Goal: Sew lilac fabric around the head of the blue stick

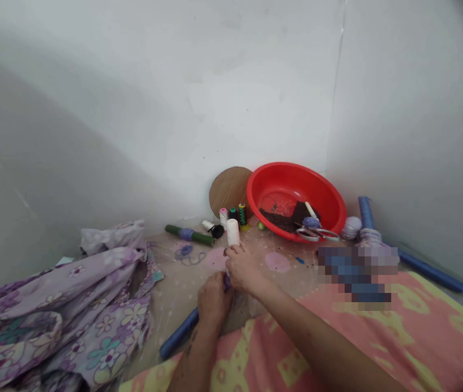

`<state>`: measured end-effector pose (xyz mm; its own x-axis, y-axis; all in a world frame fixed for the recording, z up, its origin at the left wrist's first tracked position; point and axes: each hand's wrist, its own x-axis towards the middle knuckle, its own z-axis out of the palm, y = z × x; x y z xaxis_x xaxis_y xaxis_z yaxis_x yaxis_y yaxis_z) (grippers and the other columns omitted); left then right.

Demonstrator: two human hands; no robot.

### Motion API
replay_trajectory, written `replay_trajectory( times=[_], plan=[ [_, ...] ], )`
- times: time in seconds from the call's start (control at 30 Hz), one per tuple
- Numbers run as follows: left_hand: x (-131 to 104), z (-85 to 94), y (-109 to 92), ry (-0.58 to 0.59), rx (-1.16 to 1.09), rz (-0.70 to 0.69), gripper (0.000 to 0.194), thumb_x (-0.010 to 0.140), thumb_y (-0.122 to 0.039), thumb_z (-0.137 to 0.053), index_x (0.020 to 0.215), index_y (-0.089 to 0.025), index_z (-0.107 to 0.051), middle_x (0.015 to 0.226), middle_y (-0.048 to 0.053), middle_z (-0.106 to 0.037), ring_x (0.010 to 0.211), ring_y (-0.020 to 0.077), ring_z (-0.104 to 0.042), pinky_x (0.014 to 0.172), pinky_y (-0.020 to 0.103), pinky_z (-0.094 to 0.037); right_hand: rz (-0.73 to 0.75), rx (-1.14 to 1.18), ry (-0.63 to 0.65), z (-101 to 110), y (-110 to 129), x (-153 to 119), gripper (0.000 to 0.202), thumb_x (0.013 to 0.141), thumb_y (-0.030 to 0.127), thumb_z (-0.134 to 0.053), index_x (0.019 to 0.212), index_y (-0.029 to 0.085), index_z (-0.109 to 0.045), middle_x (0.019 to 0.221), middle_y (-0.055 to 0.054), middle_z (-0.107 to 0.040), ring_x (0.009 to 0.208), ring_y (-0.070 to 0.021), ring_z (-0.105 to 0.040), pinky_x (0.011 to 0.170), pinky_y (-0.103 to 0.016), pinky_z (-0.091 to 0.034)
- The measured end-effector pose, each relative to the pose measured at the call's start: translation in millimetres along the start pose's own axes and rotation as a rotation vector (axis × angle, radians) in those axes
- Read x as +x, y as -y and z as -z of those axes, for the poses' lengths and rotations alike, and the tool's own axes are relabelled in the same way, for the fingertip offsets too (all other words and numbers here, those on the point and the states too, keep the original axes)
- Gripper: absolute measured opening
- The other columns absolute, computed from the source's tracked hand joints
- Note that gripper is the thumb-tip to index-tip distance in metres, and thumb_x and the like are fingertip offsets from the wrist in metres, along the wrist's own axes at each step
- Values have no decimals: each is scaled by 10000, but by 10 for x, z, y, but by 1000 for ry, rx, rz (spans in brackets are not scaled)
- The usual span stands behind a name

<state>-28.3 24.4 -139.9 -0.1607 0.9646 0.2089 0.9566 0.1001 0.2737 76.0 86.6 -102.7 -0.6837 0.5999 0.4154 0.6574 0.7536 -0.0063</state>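
Note:
My left hand (pixel 214 298) is closed, its fingers mostly turned away from view. A shiny blue tube (pixel 179 333) runs out from beneath it toward the lower left. Between my two hands a bit of purple yarn (pixel 227 281) shows. My right hand (pixel 242 268) bends its fingers over the far side of the yarn, and its fingertips are partly hidden. Just beyond them a white thread spool (pixel 233 233) stands upright. A loose tangle of purple yarn lies on the floor mat (pixel 166 280), left of my hands.
A red basin (pixel 296 173) leans at the back, with scissors (pixel 316 234) at its rim. Behind the spools is a cardboard disc (pixel 228 190). A green tube (pixel 204 238) wrapped in purple yarn lies left. Floral cloth (pixel 104 326) covers the left; a pink-yellow blanket (pixel 272 348) the front.

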Motion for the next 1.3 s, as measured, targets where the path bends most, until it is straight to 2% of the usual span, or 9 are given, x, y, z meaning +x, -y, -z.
replay_trajectory(
  times=[0.17,0.4,0.57,0.63,0.73,0.87,1.0,1.2,1.3],
  plan=[
    [-4,22,1,20,-12,4,292,760,-368,-453,1002,-215,-513,966,40,-597,879,176,-532,698,244,-332,-203,229,-101,-78,-34,18,134,712,158,-491,713,167,-625,960,-59,-558,909,-191,-435,773,-317,-314],
    [-13,48,11,39,-50,-20,332,754,-322,-444,1069,-230,-488,1030,42,-577,930,179,-509,755,249,-330,-423,868,-479,-239,-197,-40,167,767,239,-444,637,173,-525,697,-13,-562,676,-130,-489,615,-244,-373],
    [0,125,34,81,-104,-75,416,712,-232,-451,1128,-213,-468,1080,43,-567,957,169,-507,801,225,-335,-569,1427,-477,-183,-163,-123,216,791,414,-391,753,201,-403,555,50,-548,310,-58,-367,323,-169,-272],
    [0,155,20,76,-137,-85,367,757,-277,-411,1109,-213,-490,1063,42,-579,944,167,-517,785,224,-345,-612,1636,-463,-132,-123,-161,250,755,454,-440,775,215,-369,553,59,-556,290,-64,-391,300,-165,-287],
    [-5,167,-17,64,-126,-25,382,781,-409,-392,1083,-209,-513,1034,51,-591,925,187,-529,749,239,-356,-674,1756,-477,-60,-94,-185,292,706,469,-508,782,222,-373,551,58,-555,342,-92,-468,334,-194,-371],
    [-4,127,-25,72,-89,14,360,780,-407,-415,1077,-227,-511,1009,40,-599,910,178,-538,712,229,-350,-653,1711,-669,-4,-162,-166,261,688,422,-555,758,207,-425,534,63,-517,441,-97,-506,458,-231,-441],
    [4,81,12,46,-97,-10,348,788,-411,-397,1075,-247,-505,1005,30,-598,890,168,-540,694,228,-340,-591,1407,-943,53,-311,-195,167,730,346,-532,766,186,-503,587,50,-509,569,-98,-520,631,-265,-446],
    [4,59,24,28,-86,-6,347,783,-420,-399,1065,-252,-508,993,29,-599,872,175,-541,699,239,-336,-578,716,-1079,256,-527,-384,182,782,294,-467,794,154,-582,675,15,-569,624,-97,-519,920,-382,-293],
    [2,61,18,29,-88,-5,339,785,-415,-400,1056,-247,-515,988,31,-600,872,172,-542,701,237,-339,-621,613,-1165,330,-615,-463,215,790,312,-456,855,151,-581,687,-4,-580,631,-109,-527,858,-351,-354]
  ],
)
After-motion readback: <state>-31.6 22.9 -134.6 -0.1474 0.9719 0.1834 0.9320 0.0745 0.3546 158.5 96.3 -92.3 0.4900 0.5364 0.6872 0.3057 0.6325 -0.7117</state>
